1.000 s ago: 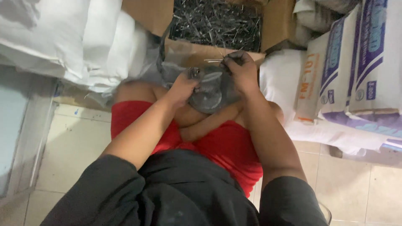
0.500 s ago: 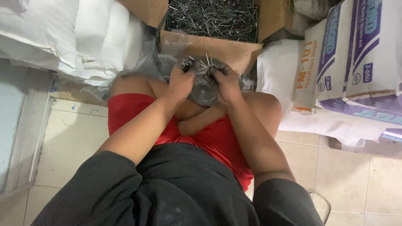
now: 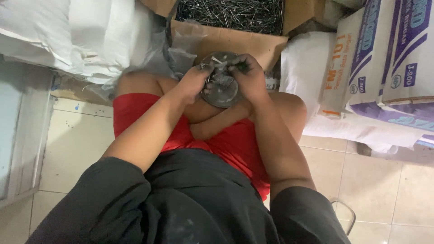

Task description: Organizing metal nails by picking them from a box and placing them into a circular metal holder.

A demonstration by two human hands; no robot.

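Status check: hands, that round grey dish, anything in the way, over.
Left hand and right hand both grip nails over the round grey metal dish. Dish sits on lap. Open cardboard box of nails just beyond.

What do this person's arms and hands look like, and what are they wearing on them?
Both arms are bare from the short black sleeves down to the fingers. The left hand and right hand wear no gloves. No watch, ring or bracelet shows. The black shirt carries faint pale smudges at the front, above red shorts.
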